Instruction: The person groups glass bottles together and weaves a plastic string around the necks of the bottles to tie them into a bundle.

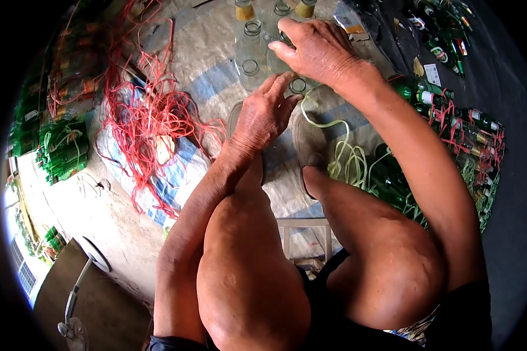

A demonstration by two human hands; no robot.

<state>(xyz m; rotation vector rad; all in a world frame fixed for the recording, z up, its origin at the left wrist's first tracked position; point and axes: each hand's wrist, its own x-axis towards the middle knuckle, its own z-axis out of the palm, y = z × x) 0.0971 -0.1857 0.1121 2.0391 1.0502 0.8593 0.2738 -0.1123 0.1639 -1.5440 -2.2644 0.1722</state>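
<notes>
Several clear glass bottles (pixel 249 50) stand in a tight group in front of me, their open mouths facing up. My right hand (pixel 322 50) is over the right side of the group, thumb and forefinger apart above the necks. At the near side, my left hand (pixel 263 111) has its fingers stretched toward a bottle mouth (pixel 297 86), the thumb held apart. Pale yellow-green plastic string (pixel 342 131) runs from a loose heap on the floor up to the near bottles, passing close to my left thumb. Whether it goes round the bottles is hidden.
A tangle of red plastic string (pixel 164 117) lies at left on a blue-and-white sheet (pixel 216 79). Green bottles tied in bundles (pixel 64 149) stand farther left. More green bottles (pixel 442 52) lie at right, beside bundles netted with red string (pixel 468 126). A standing fan (pixel 73 304) is at lower left.
</notes>
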